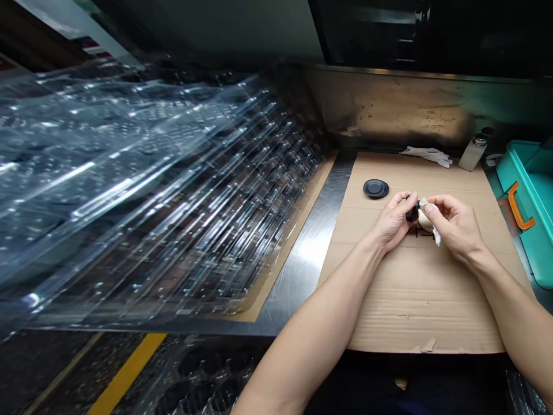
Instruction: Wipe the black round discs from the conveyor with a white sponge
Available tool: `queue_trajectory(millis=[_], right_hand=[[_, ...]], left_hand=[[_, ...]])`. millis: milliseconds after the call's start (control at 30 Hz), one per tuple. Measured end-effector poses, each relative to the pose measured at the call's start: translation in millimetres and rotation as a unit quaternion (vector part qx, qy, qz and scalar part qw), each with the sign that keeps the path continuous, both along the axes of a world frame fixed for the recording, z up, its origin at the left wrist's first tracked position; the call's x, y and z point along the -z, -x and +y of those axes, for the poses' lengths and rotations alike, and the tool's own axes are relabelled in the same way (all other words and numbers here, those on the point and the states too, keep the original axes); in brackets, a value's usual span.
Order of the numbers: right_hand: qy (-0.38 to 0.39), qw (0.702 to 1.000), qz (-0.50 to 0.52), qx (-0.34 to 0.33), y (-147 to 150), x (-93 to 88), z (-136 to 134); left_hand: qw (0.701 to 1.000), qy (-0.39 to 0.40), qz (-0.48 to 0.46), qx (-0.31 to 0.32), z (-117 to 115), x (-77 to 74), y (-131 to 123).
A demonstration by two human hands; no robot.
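My left hand (394, 222) is closed around a small black part (413, 213), held just above the cardboard sheet (401, 288). With its fingers pinched, my right hand (458, 223) grips a white cloth (436, 235) that touches the black part from the right. Partly hidden under the hands is a pale round object (425, 222), whose kind I cannot make out. A black round disc, like a lid (375, 188), lies flat on the cardboard beyond my left hand.
Stacked clear plastic trays (181, 196) fill the left of the metal table (298, 271). At the back are a white glove (427, 154) and a bottle (473, 152). A teal bin (536, 230) with an orange handle (521, 207) stands at the right.
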State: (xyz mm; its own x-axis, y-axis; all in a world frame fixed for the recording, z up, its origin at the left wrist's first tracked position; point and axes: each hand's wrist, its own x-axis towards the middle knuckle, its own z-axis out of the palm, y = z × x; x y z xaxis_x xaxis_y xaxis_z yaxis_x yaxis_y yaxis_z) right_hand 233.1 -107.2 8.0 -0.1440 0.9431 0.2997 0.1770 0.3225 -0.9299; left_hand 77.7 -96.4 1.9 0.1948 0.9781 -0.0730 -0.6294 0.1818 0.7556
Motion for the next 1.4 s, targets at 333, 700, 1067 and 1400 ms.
queue_trajectory(millis=[333,700,1067,1400], right_hand=[[-0.047,0.988,-0.094,0.116,10,-1.3,-9],[-0.022,0.984,-0.039,0.174,-11,6.4,13],[-0.092,0.984,-0.131,0.076,-10,5.6,8],[-0.24,0.921,-0.306,0.038,-6,-1.7,0]], left_hand=[[0.983,-0.089,0.156,-0.044,1,6.3,-2],[0.998,0.008,0.059,0.027,-7,-0.3,-12],[0.976,0.165,-0.086,0.11,0,-15.1,12],[0.968,0.201,0.057,0.142,2,1.5,7]])
